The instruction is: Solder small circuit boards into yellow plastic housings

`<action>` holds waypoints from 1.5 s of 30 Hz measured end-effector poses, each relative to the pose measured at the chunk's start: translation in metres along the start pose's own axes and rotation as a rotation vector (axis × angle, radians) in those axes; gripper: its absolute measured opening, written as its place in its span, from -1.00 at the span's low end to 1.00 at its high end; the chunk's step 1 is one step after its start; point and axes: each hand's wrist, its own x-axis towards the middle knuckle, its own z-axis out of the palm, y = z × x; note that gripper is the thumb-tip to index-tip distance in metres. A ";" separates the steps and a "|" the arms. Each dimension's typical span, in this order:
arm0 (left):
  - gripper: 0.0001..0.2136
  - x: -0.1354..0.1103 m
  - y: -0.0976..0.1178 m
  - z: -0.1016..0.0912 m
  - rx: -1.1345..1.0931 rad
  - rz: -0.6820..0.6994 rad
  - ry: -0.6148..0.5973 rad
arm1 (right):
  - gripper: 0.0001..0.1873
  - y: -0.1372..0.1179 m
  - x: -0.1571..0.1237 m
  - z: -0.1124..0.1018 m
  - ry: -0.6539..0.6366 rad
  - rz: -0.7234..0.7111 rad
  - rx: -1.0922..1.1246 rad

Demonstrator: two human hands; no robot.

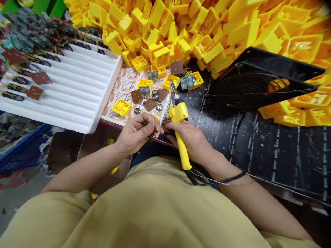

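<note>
In my right hand (195, 139) I hold a yellow soldering iron (182, 148), its tip pointing up and away from me. Its black cord loops back over my right wrist. My left hand (137, 132) is closed in a pinch close beside the right one at the table edge. A thin yellow bit and something dark show at its fingertips, too small to make out. Just beyond my hands lie a yellow plastic case (121, 108), a round black speaker (159, 107), brown circuit boards (150, 104) and a green circuit board (186, 82) on another yellow case.
A big heap of yellow cases (160, 55) covers the back. On the right stands a black fan (240, 86) on the black table top (258, 155). A white ribbed foam tray (85, 86) at left carries wired speakers and boards. Below it is a blue crate (23, 148).
</note>
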 end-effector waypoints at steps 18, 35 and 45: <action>-0.66 0.034 0.029 0.021 0.171 -0.068 0.008 | -0.60 -0.055 0.034 -0.070 0.289 0.144 -0.141; -0.83 0.027 0.000 -0.010 0.570 0.046 -0.064 | -0.65 -0.012 0.004 -0.013 0.204 0.218 0.004; -0.84 0.032 -0.003 -0.019 0.636 -0.017 -0.044 | -0.69 -0.005 -0.001 -0.005 0.205 0.261 0.012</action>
